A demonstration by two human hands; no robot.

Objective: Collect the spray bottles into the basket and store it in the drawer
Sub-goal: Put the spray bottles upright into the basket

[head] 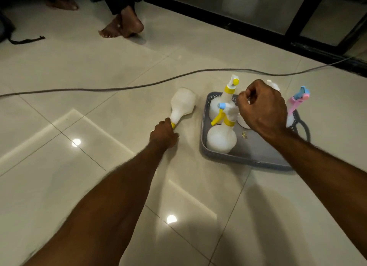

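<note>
Where the bottle (pixel 182 105) lies, left hand (pixel 163 135) grips.

The left grip (pixel 163 135) swallows the spray head of the lying bottle (pixel 182 105), so only a sliver of yellow collar peeks out. The right grip (pixel 262 107) blocks a white bottle (pixel 273 85) behind it and another bottle (pixel 243 121) beneath its knuckles; whether its curled fingers pinch anything can't be told. The basket (pixel 248 156) disappears under the right forearm at its near corner.

The left hand (pixel 163 135) grips a fallen bottle (pixel 181 107) beside the basket (pixel 248 154); the right hand (pixel 262 107) hovers curled above its bottles.
</note>
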